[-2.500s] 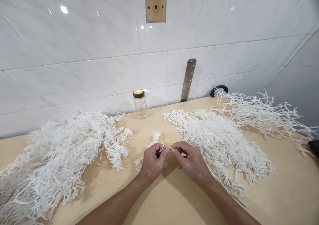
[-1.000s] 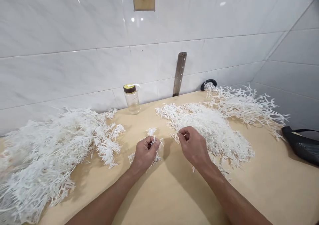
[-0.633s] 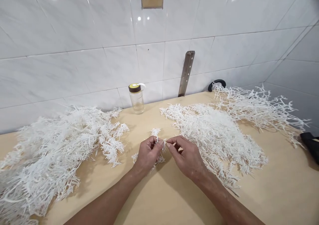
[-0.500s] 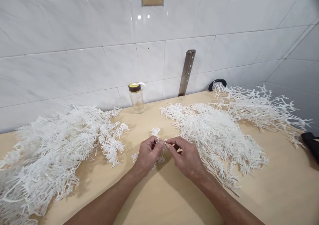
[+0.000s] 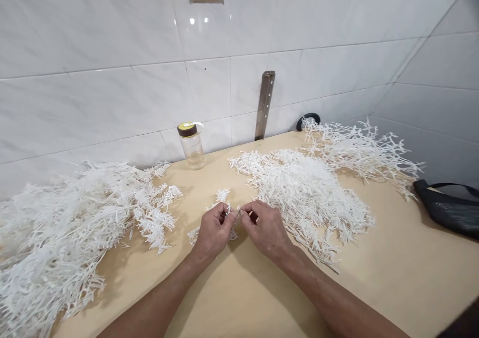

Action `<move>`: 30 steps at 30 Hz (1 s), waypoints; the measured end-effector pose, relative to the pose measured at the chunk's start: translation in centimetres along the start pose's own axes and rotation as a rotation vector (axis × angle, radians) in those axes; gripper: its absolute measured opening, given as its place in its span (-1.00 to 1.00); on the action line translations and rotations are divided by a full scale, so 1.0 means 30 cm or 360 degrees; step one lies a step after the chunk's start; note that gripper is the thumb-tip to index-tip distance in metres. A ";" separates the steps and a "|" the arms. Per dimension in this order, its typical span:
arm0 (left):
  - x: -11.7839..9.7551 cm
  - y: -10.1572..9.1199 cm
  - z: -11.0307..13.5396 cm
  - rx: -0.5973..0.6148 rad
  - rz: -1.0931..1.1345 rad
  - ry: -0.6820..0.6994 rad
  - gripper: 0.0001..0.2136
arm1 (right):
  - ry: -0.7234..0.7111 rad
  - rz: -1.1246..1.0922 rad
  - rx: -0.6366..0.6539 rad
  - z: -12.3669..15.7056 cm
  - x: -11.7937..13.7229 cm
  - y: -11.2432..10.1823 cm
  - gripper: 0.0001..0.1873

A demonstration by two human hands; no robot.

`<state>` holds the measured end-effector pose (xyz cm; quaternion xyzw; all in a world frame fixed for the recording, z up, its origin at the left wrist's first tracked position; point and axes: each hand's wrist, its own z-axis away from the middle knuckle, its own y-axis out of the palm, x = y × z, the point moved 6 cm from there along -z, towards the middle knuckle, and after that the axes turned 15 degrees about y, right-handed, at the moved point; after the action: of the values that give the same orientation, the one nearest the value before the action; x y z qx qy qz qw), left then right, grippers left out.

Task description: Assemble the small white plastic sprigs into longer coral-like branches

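Observation:
My left hand and my right hand meet fingertip to fingertip over the middle of the wooden table. Both are closed in a pinch on a small white plastic sprig that sticks out beyond the left fingers. A big heap of branched white plastic pieces lies to the left. A flatter heap of small white pieces lies right beside my right hand. Behind that heap lies a pile of bare white stems.
A small clear jar with a brown and yellow lid stands by the tiled wall. A metal strip leans on the wall. A dark bag lies at the table's right edge. A dark ring-shaped object sits behind the stems.
A second ago my right hand was apart at the right heap; it has come back to meet my left hand on the sprig. The view has shifted slightly right.

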<state>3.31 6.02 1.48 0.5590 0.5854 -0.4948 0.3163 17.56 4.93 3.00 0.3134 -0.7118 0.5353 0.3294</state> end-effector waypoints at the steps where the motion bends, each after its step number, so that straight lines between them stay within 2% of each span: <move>1: -0.001 0.001 -0.004 0.0022 -0.0045 0.0021 -0.69 | -0.0036 0.0050 -0.0015 0.000 0.003 0.003 -0.85; 5: 0.006 0.005 -0.017 0.0084 -0.0144 0.0043 -0.69 | -0.0041 0.0173 -0.0048 -0.001 0.005 0.021 -0.87; 8: 0.001 0.003 -0.016 0.0067 -0.0153 0.0083 -0.68 | -0.0067 0.0249 -0.0158 -0.005 0.007 0.012 -0.86; 11: -0.007 0.002 -0.006 0.0055 -0.0085 0.0110 -0.67 | -0.0127 0.0352 -0.0388 -0.023 -0.003 -0.043 -0.82; 14: -0.004 0.000 0.002 0.0002 0.0035 0.0056 -0.65 | -0.0069 0.0335 -0.0583 -0.054 -0.040 -0.125 -0.83; 17: 0.005 0.001 0.003 -0.0078 0.0209 -0.0034 -0.64 | -0.0016 0.0277 -0.0624 -0.078 -0.072 -0.179 -0.86; 20: 0.011 0.004 0.005 -0.0119 0.0366 -0.0127 -0.63 | 0.0038 0.0209 -0.0622 -0.079 -0.080 -0.195 -0.95; 23: 0.013 0.004 0.006 -0.0129 0.0508 -0.0180 -0.63 | 0.0034 0.0053 -0.0465 -0.061 -0.054 -0.166 -0.88; 27: 0.017 -0.004 0.004 -0.0147 0.0565 -0.0217 -0.61 | 0.0028 -0.0222 0.0034 -0.019 0.001 -0.069 -0.79; 30: 0.019 -0.005 0.001 -0.0146 0.0561 -0.0204 -0.60 | 0.0156 -0.0366 0.0313 0.008 0.013 -0.007 -0.72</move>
<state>3.04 6.22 0.98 0.6052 0.4791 -0.4391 0.4598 17.47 4.62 3.37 0.3971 -0.5984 0.5758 0.3907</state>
